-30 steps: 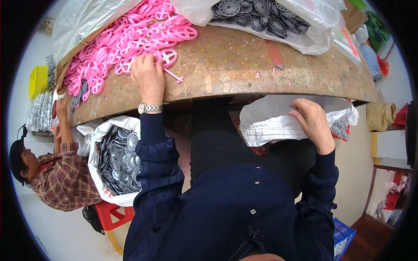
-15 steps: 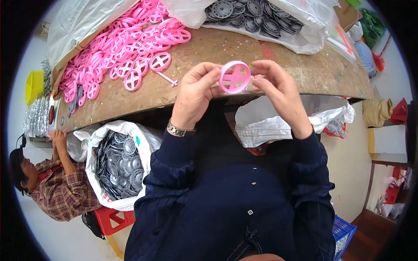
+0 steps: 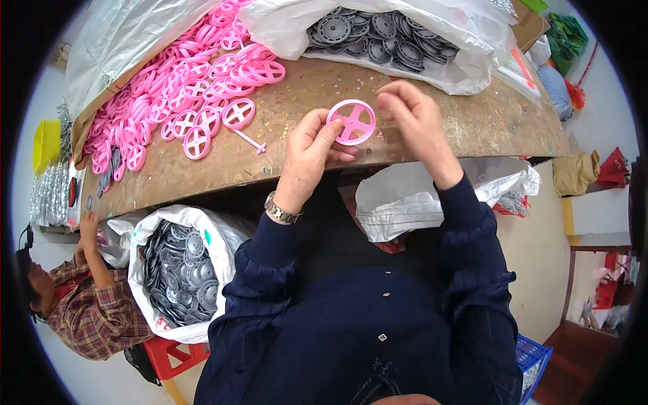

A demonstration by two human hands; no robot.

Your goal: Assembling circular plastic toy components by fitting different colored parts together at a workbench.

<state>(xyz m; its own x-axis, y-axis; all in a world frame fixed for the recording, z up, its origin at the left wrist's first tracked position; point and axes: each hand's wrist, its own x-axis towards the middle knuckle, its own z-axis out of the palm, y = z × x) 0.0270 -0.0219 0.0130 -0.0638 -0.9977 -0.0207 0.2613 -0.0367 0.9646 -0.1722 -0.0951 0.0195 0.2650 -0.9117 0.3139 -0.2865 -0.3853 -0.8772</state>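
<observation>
A bright pink wheel-shaped ring (image 3: 364, 126) with crossed spokes is held up over the table's near edge. My left hand (image 3: 307, 156) grips its left rim between thumb and fingers, and a metal-band watch sits on that wrist. Close to the ring's upper right, apart from it, hovers my right hand (image 3: 420, 125) with fingers loosely bent and nothing visible in them. A pink rod with a small end piece (image 3: 251, 142) lies on the table left of my hands. Beyond it spreads a large heap of similar pink rings (image 3: 196, 88).
Grey discs (image 3: 381, 40) spill from a white bag at the table's back. An open white sack (image 3: 223, 270) of grey discs stands at my left, by a red stool (image 3: 169, 358). Another person (image 3: 94, 304) sits there. A white bag (image 3: 398, 202) hangs below the table edge.
My right hand has drawn up and away from the pink ring. The ring has turned to face me more squarely in my left hand. The view has shifted slightly.
</observation>
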